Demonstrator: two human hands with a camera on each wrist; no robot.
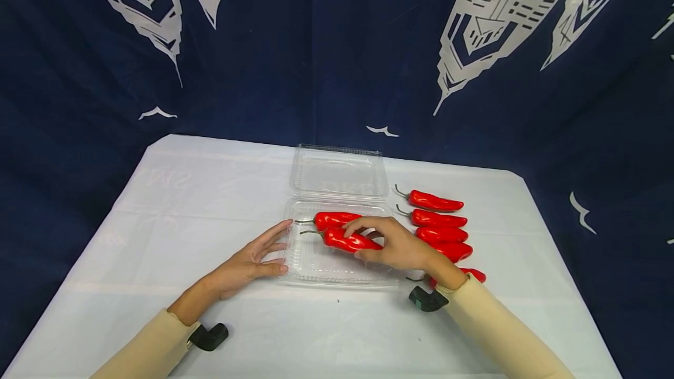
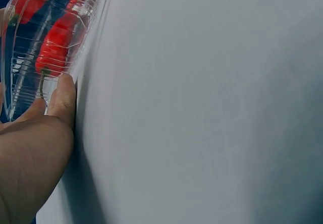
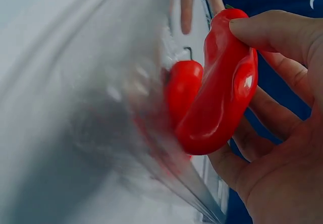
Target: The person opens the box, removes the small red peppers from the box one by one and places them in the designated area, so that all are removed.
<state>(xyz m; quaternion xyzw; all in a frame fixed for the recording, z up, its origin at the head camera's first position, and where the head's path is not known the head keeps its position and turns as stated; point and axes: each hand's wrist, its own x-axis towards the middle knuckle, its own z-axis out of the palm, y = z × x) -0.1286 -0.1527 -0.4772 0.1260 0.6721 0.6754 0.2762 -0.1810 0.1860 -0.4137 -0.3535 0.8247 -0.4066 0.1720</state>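
A clear plastic clamshell container (image 1: 310, 268) lies on the table with its lid (image 1: 337, 174) folded back. My right hand (image 1: 392, 241) holds a red chili pepper (image 1: 344, 240) over the container's tray, its green stem pointing left. In the right wrist view, thumb and fingers pinch this pepper (image 3: 222, 88). Just behind it, another red pepper (image 1: 337, 219) lies in the tray, partly covered by the right hand. My left hand (image 1: 247, 265) rests along the tray's left edge, fingers extended. The left wrist view shows its fingertips against the ribbed wall (image 2: 30, 82).
Right of the container, several red peppers (image 1: 441, 235) lie in a column on the white table (image 1: 210, 192); the right forearm partly hides the nearest one (image 1: 474, 274). A dark blue cloth (image 1: 263, 75) with white building prints hangs behind the table.
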